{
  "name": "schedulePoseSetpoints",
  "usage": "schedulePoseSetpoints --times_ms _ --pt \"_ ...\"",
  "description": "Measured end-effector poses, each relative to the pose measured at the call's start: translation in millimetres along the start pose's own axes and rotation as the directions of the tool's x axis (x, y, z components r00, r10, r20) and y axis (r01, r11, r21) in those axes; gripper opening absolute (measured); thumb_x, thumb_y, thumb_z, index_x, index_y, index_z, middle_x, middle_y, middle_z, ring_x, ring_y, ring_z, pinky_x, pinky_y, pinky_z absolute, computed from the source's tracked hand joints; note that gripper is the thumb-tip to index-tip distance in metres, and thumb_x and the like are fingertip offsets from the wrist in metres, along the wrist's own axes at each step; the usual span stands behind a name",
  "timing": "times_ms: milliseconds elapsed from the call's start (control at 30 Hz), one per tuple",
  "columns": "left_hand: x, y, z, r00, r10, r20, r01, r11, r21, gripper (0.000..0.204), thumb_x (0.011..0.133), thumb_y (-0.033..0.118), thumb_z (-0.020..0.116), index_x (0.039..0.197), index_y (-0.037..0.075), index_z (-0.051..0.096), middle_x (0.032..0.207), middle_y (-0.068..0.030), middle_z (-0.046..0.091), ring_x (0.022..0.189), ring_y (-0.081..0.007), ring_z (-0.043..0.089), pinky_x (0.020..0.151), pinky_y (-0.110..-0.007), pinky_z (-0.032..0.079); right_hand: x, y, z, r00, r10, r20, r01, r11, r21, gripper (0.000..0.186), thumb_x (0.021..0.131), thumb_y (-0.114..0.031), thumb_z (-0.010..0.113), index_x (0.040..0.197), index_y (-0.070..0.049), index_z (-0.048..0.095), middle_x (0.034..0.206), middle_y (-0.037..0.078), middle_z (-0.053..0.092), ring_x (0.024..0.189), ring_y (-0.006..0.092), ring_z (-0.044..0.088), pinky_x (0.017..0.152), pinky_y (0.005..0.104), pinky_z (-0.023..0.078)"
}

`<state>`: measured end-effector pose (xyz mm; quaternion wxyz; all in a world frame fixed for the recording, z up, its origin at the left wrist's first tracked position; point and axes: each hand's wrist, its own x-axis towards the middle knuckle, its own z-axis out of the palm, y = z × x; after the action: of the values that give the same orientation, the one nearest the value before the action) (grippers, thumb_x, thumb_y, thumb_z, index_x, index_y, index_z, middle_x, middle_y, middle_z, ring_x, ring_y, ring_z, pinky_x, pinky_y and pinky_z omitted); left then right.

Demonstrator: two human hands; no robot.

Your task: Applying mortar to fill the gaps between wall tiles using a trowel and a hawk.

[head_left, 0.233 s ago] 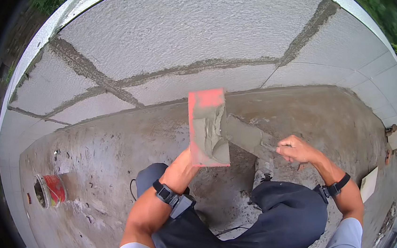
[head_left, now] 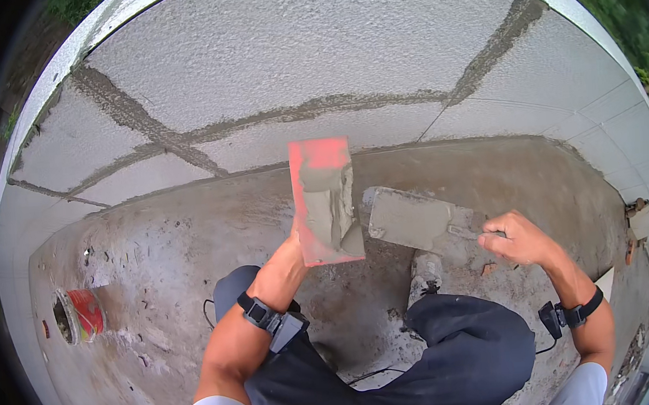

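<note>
A red rectangular mortar board (head_left: 320,153) is held up in front of me, with a heap of wet grey mortar (head_left: 330,210) on its face. My left hand (head_left: 295,245) grips it from beneath; the board hides most of those fingers. To its right, a flat trowel (head_left: 411,218) with a mortar-smeared blade is held apart from the board. My right hand (head_left: 514,238) is closed round the trowel's handle.
Ahead stands a white textured block wall (head_left: 310,42) with grey mortared joints. A red bucket (head_left: 87,314) lies tipped on the dirty concrete floor (head_left: 168,262) at left. Broken pieces (head_left: 640,223) lie at far right. Below the trowel is my shoe (head_left: 423,275).
The trowel and my right hand have moved right, so the blade has come away from the board's edge. My left hand and the board have shifted slightly left and up.
</note>
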<state>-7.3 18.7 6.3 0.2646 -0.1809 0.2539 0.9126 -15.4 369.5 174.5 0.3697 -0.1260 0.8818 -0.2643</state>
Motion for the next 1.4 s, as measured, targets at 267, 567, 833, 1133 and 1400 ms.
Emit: schedulePoseSetpoints --times_ms 267,567,833,1133,1400 --pt "-14 2 15 0.991 -0.116 0.065 0.117 0.993 -0.017 0.04 0.1 0.041 0.046 0.131 0.017 0.054 0.12 -0.0019 0.058 0.107 -0.0165 0.057 0.089 -0.04 0.049 11 13 3 1.0 0.011 0.0 -0.01 0.957 -0.289 0.039 0.089 -0.031 0.058 0.074 0.005 0.06 0.059 0.024 0.055 0.064 0.0408 0.063 0.057 0.0443 0.047" --pt "-35 4 -47 0.943 0.146 -0.297 -0.045 0.945 0.323 0.037 0.098 0.045 0.049 0.12 0.016 0.058 0.102 -0.0004 0.061 0.092 -0.0169 0.061 0.074 -0.039 0.054 75 183 0 0.652 -0.225 -0.724 -0.305 0.797 -0.522 0.028 0.086 -0.027 0.066 0.087 -0.002 0.053 0.073 0.018 0.065 0.064 0.0397 0.063 0.059 0.0473 0.05" --pt "-14 3 -73 0.918 0.246 -0.31 -0.143 0.936 0.32 0.022 0.094 0.028 0.061 0.108 0.012 0.059 0.092 -0.0018 0.063 0.079 -0.014 0.062 0.067 -0.027 0.053 152 223 -49 0.611 -0.256 -0.749 -0.334 0.774 -0.538 0.03 0.088 -0.03 0.064 0.085 -0.003 0.054 0.07 0.018 0.065 0.062 0.0394 0.064 0.055 0.0485 0.049" --pt "0 -24 -47 0.921 0.334 -0.201 -0.088 0.68 0.728 0.035 0.098 0.04 0.051 0.122 0.016 0.057 0.106 0.0001 0.061 0.094 -0.015 0.059 0.078 -0.036 0.052 136 250 -30 0.633 -0.089 -0.769 -0.419 0.796 -0.437 0.029 0.087 -0.031 0.063 0.084 -0.004 0.054 0.073 0.018 0.066 0.063 0.0389 0.065 0.057 0.049 0.05" --pt "67 -57 -63 0.956 -0.169 -0.241 0.193 0.978 0.081 0.039 0.099 0.045 0.046 0.118 0.014 0.06 0.102 0.0004 0.065 0.089 -0.0163 0.063 0.076 -0.037 0.054 208 274 -40 0.667 -0.156 -0.728 -0.326 0.818 -0.474 0.03 0.087 -0.033 0.064 0.085 -0.004 0.055 0.075 0.018 0.066 0.067 0.038 0.066 0.058 0.0491 0.05"
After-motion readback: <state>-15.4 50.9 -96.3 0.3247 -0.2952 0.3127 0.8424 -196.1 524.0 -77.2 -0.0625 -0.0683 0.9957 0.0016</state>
